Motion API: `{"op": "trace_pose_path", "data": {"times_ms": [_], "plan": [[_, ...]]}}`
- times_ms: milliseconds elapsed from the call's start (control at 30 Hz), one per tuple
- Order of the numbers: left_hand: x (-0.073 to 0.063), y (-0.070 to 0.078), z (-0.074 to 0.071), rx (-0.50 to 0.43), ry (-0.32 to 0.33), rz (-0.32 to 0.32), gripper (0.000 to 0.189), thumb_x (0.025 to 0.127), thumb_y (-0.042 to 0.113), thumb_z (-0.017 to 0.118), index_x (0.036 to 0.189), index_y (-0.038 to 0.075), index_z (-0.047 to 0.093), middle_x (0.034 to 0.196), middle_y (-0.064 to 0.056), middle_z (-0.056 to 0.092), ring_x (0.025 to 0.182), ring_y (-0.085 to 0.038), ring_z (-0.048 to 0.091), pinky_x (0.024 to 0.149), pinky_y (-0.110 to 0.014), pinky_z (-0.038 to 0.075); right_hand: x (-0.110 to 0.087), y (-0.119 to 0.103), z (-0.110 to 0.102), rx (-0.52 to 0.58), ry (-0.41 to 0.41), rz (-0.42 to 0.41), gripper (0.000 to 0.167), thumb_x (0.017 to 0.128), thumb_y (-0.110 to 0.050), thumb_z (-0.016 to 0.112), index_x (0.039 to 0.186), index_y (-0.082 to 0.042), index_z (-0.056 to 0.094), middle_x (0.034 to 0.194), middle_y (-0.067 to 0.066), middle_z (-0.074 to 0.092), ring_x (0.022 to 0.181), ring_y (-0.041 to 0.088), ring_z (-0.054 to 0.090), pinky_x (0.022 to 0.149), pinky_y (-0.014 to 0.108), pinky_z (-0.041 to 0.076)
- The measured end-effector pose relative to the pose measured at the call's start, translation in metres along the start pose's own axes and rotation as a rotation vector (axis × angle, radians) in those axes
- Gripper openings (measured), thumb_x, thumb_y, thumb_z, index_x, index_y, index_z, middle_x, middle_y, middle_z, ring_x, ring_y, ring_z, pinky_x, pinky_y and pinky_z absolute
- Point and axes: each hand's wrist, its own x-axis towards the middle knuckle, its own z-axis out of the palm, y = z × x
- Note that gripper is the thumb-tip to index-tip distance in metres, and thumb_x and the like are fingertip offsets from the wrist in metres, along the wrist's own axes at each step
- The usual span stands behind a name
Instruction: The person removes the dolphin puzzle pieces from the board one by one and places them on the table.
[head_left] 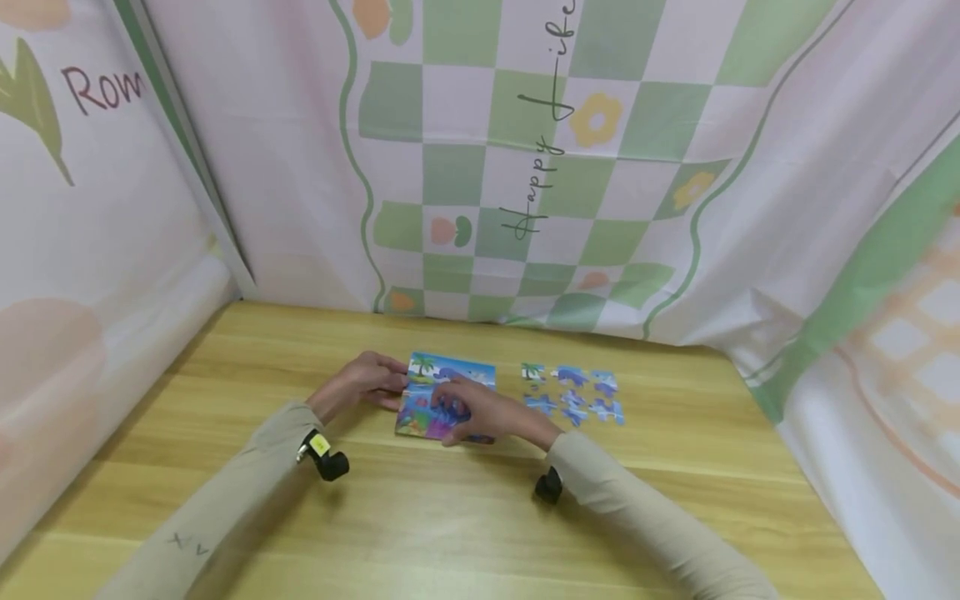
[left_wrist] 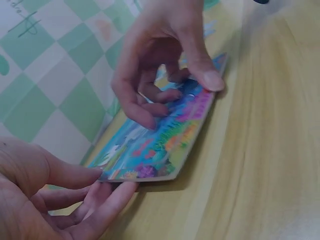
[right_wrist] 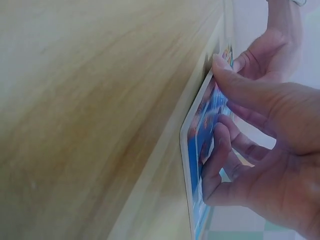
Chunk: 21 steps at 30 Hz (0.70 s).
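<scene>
A thin, brightly printed puzzle board with an undersea and palm-beach picture lies in front of me. My left hand pinches its left edge; in the left wrist view the thumb is at the top face and fingers are under the rim. Over the board's right half is my right hand, its fingers loosely bent with tips at the picture. The right thumb touches the near edge in the right wrist view. No loose piece shows between the right fingers. Part of the picture is hidden under this hand.
Several puzzle pieces lie spread out in rows to the right of the board on the wooden table. A checkered curtain hangs along the table's back edge, with more cloth at both sides.
</scene>
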Motion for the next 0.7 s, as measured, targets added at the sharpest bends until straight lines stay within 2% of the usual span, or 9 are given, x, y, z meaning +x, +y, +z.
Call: {"op": "trace_pose_path", "data": {"times_ms": [167,300,500,600,700], "plan": [[-0.002,-0.002,0.0,0.012,-0.008,0.023,0.049,0.101,-0.003,0.061,0.146,-0.015,0.047,0.13,-0.034,0.064,0.09,-0.024,0.075,0.08,-0.033,0.07,0.0,0.001,0.0,0.026,0.001,0.01,0.046,0.089,-0.019,0.086,0.126,-0.007,0.062,0.125,0.01,0.056,0.108,0.023,0.059,0.092,0.034,0.059],[-0.005,-0.004,-0.001,0.008,-0.009,0.036,0.048,0.101,-0.002,0.062,0.146,-0.015,0.047,0.13,-0.032,0.064,0.086,-0.02,0.073,0.08,-0.032,0.07,0.001,-0.003,0.002,0.039,0.036,0.06,0.045,0.092,-0.019,0.083,0.128,-0.002,0.062,0.119,0.011,0.063,0.105,0.024,0.062,0.09,0.034,0.06],[-0.005,-0.008,-0.001,0.031,-0.013,0.056,0.049,0.102,0.0,0.061,0.147,-0.013,0.046,0.135,-0.032,0.061,0.088,-0.022,0.074,0.079,-0.033,0.07,0.007,-0.015,0.006,0.018,0.131,0.113,0.035,0.092,-0.018,0.082,0.116,0.002,0.065,0.108,0.012,0.067,0.098,0.026,0.065,0.083,0.03,0.061],[-0.005,-0.01,-0.001,0.033,-0.018,0.073,0.049,0.103,0.0,0.061,0.147,-0.013,0.046,0.136,-0.032,0.06,0.094,-0.025,0.074,0.08,-0.033,0.07,0.011,-0.022,0.008,0.002,0.168,0.107,0.036,0.089,-0.017,0.085,0.113,0.001,0.065,0.109,0.013,0.066,0.099,0.027,0.065,0.084,0.033,0.062],[-0.006,-0.011,-0.001,0.033,-0.015,0.085,0.048,0.103,0.001,0.061,0.146,-0.014,0.046,0.135,-0.032,0.06,0.098,-0.028,0.074,0.081,-0.034,0.07,0.015,-0.027,0.013,-0.016,0.178,0.112,0.041,0.088,-0.021,0.087,0.117,-0.001,0.065,0.114,0.013,0.064,0.104,0.027,0.061,0.089,0.036,0.06]]}}
